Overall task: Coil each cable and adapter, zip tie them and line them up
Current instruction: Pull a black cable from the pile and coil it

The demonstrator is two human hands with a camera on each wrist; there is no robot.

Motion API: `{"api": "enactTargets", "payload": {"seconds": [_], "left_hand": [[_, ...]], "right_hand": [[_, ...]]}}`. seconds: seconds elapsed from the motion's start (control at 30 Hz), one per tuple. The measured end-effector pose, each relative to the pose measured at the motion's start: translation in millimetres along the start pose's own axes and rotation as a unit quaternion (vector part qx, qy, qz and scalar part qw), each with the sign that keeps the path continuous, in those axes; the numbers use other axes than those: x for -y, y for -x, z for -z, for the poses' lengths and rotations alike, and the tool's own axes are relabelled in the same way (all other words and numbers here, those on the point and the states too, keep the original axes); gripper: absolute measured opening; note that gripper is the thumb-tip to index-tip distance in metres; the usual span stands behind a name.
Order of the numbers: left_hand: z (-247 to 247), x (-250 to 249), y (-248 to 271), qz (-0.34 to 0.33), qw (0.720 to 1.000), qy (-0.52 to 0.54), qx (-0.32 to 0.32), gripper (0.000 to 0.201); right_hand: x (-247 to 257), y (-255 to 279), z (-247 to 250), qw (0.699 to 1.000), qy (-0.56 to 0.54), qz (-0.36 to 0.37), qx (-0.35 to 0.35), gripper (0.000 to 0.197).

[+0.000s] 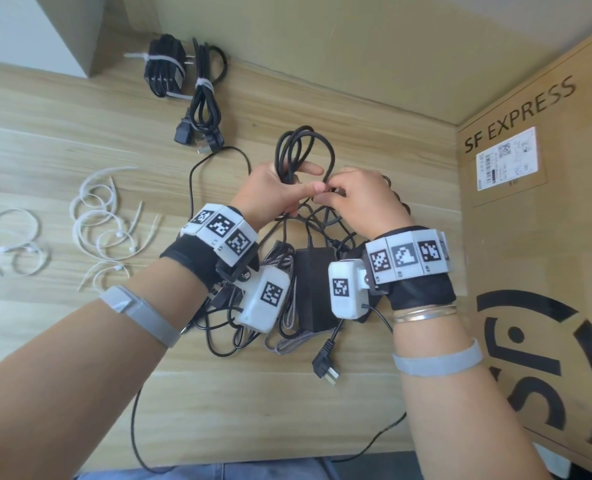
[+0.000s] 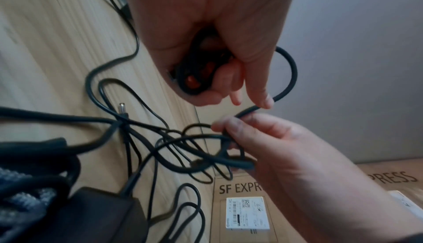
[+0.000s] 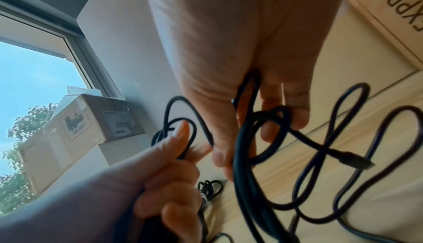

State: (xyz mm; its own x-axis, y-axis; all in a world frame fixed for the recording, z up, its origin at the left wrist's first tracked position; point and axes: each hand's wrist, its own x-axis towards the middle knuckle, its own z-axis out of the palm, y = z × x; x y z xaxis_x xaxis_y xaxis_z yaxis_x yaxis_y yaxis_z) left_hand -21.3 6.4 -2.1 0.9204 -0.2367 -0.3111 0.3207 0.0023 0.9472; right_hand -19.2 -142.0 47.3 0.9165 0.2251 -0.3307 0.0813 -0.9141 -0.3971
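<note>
My left hand (image 1: 303,187) grips a part-wound coil of black cable (image 1: 287,150), whose loops stand up above the fist. In the left wrist view the coil (image 2: 196,69) sits curled inside the left hand's fingers (image 2: 263,100). My right hand (image 1: 334,194) pinches the same cable right beside the left thumb; its loose length trails down into a tangle. That tangle holds a black power adapter (image 1: 312,285), a braided cable (image 1: 287,306) and a plug (image 1: 325,368). Two zip-tied bundles (image 1: 164,67) (image 1: 204,109) lie at the back. Loose white zip ties (image 1: 104,220) lie at the left.
A big cardboard box marked SF EXPRESS (image 1: 530,237) stands along the right side of the wooden table (image 1: 45,140). A wall closes the back. A thin black lead (image 1: 135,427) runs off the table's front edge.
</note>
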Motion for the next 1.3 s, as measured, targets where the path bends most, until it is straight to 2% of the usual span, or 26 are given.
{"api": "enactTargets", "payload": {"seconds": [0.27,0.43,0.6,0.77,0.83,0.93,1.13,1.23,1.3], "left_hand": [[-13,-7,2,-0.052,0.996,-0.027,-0.06,0.013],[-3,-2,3,-0.058,0.997,-0.006,-0.045,0.015],[4,-2,8,-0.069,0.998,-0.001,-0.011,0.016],[9,-12,9,-0.092,0.993,0.071,-0.028,0.014],[16,-19,7,-0.103,0.986,0.122,-0.044,0.007],[27,-27,3,-0.103,0.976,0.185,-0.053,0.006],[28,-29,5,-0.09,0.976,0.197,-0.009,0.01],[23,-27,8,-0.076,0.976,0.206,-0.007,0.007],[21,-26,9,-0.071,0.975,0.21,-0.003,0.006]], "right_hand": [[2,7,1,0.996,-0.077,-0.034,-0.019,0.014],[-8,12,4,0.991,-0.125,-0.055,0.002,0.021],[-23,14,-1,0.99,-0.117,-0.076,0.031,0.03],[-45,16,-6,0.983,-0.108,-0.146,-0.032,0.04],[-55,16,-11,0.98,-0.094,-0.173,-0.004,0.05],[-60,18,-15,0.977,-0.015,-0.206,0.049,0.048],[-44,18,-14,0.987,0.043,-0.143,0.061,0.051],[-26,15,-8,0.996,0.022,-0.089,-0.024,0.046],[-11,14,-5,0.995,-0.072,-0.041,-0.054,0.044]]}}
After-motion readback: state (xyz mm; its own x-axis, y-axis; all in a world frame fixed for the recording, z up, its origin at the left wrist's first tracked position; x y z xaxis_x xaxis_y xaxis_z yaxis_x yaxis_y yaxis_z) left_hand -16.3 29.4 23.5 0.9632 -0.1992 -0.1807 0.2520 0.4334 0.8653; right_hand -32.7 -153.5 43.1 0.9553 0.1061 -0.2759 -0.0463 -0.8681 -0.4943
